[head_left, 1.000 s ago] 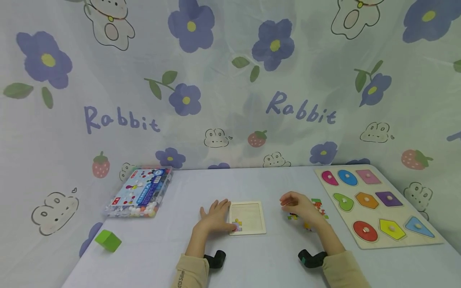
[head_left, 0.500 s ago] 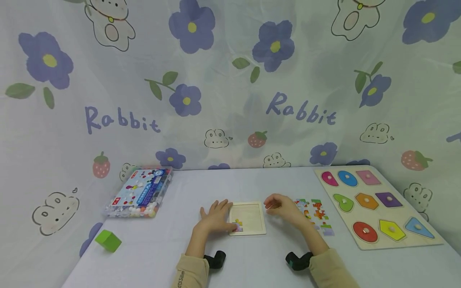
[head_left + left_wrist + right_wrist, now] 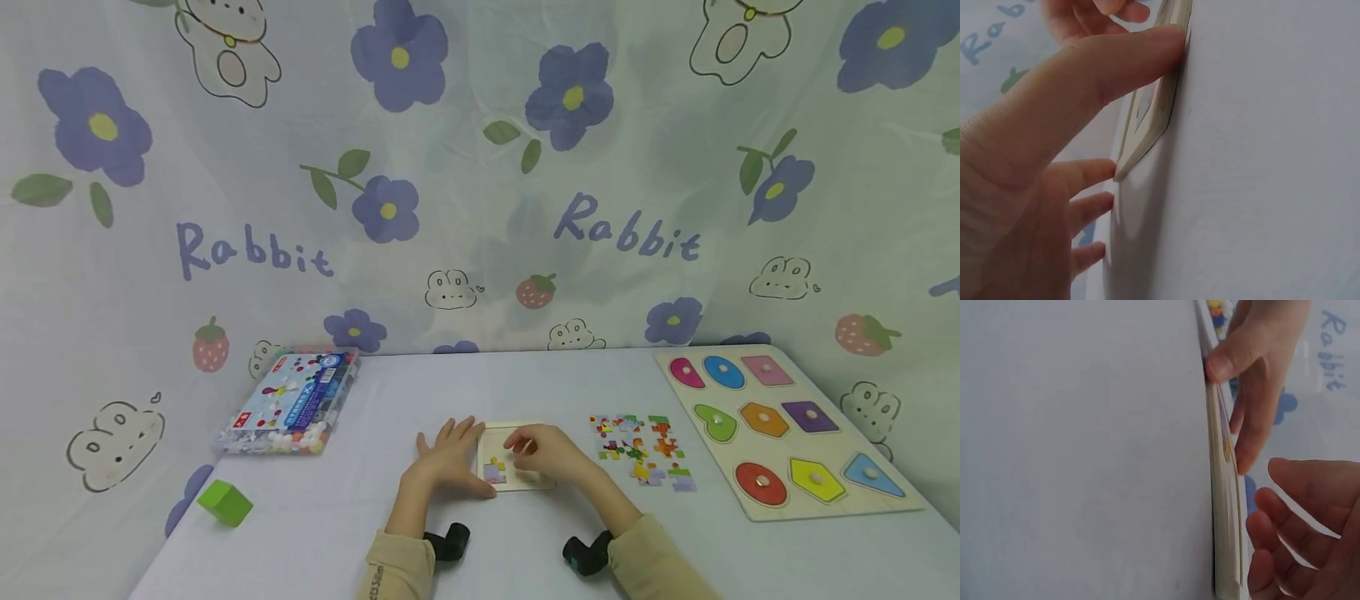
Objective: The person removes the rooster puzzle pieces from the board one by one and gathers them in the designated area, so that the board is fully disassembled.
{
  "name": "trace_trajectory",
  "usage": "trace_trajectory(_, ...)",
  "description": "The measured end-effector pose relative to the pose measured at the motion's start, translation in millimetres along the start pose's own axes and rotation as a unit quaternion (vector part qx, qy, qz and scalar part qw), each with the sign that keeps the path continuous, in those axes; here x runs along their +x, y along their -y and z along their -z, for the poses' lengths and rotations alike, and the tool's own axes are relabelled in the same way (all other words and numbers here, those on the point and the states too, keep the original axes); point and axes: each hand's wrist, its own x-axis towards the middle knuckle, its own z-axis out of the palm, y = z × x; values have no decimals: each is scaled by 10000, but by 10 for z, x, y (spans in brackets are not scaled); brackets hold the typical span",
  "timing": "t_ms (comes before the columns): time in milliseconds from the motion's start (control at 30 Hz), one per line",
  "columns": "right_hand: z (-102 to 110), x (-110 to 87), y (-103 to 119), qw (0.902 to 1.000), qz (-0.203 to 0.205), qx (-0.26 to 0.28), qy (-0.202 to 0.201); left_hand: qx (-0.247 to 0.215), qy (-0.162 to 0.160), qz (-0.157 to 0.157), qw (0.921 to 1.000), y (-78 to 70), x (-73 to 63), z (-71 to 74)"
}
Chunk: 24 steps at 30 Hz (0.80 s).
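Note:
A small square wooden puzzle tray (image 3: 497,426) lies in front of me, with one purple and yellow jigsaw piece (image 3: 494,472) in its near left corner. My left hand (image 3: 447,458) is spread along the tray's left side. In the left wrist view its thumb (image 3: 1141,56) lies on the near edge and a fingertip touches the corner. Over the tray's right half hovers my right hand (image 3: 553,452), fingers loosely bent; the right wrist view shows a gap between its fingers (image 3: 1304,534) with nothing in it. Right of the tray lie several colourful jigsaw pieces (image 3: 637,450), flat on the table.
A wooden shape board (image 3: 806,446) with knobbed pieces lies at the right. At the back left sits a clear plastic box (image 3: 288,400) with a blue printed cover. A green block (image 3: 226,502) lies near the left edge. A printed curtain (image 3: 480,192) hangs behind the table.
My right hand has moved left from the loose jigsaw pieces to over the tray, uncovering those pieces. My left thumb has shifted off the piece in the corner to the tray's near edge.

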Motion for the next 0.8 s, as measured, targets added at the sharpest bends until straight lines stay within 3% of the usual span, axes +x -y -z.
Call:
trace_trajectory(133, -105, 30, 91, 9987, 48, -439, 269, -58, -6, -48, 10000, -7, -10, 4)
trace_trajectory(333, -185, 46, 158, 9962, -84, -815, 292, -92, -23, -83, 9999, -20, -21, 18)
trace_trajectory(533, -199, 63, 187, 9975, -83, -692, 133, -55, -46, -71, 9999, -18, -17, 16)
trace_trajectory(800, -190, 94, 175, 9999, 50, 29, -88, -80, -28, -15, 10000, -23, -25, 14)
